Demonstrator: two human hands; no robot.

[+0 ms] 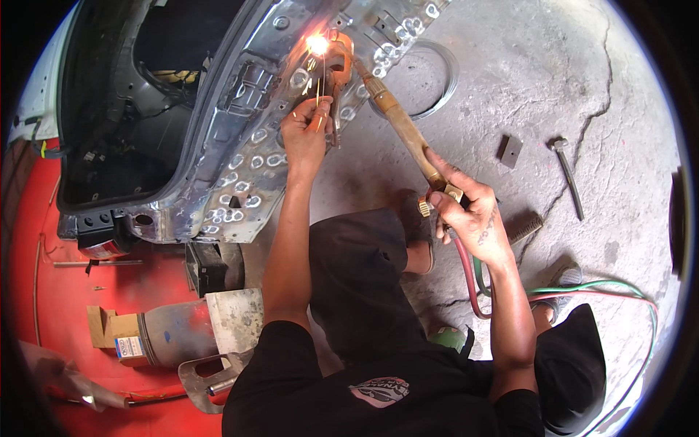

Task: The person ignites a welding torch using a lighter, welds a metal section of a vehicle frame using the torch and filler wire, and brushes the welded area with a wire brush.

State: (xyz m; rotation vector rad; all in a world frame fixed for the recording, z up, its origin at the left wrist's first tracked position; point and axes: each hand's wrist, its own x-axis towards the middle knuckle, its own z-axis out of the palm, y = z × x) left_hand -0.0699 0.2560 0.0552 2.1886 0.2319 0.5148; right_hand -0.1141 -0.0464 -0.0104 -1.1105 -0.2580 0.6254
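My right hand (pixel 473 215) is wrapped around the valve end of a long brass gas torch (pixel 400 120). The torch slants up and left to a bright glow (pixel 317 44) with sparks at the top of a bare metal car body panel (pixel 244 178). Pinched in the fingers of my left hand (pixel 304 135) is a thin welding rod (pixel 318 81), pointing up into that glow. Just right of the glow, an orange-lit clamp (pixel 340 62) sits against the panel. Pale ringed weld spots dot the panel. Glare hides the exact joint.
Red and green hoses (pixel 611 285) trail right from the torch. On the concrete lie a wire coil (pixel 453 76), a dark metal block (pixel 510 151) and a hammer (pixel 569 178). At lower left are a C-clamp (pixel 191 386), a stained bucket (pixel 178 331) and a red surface (pixel 65 291).
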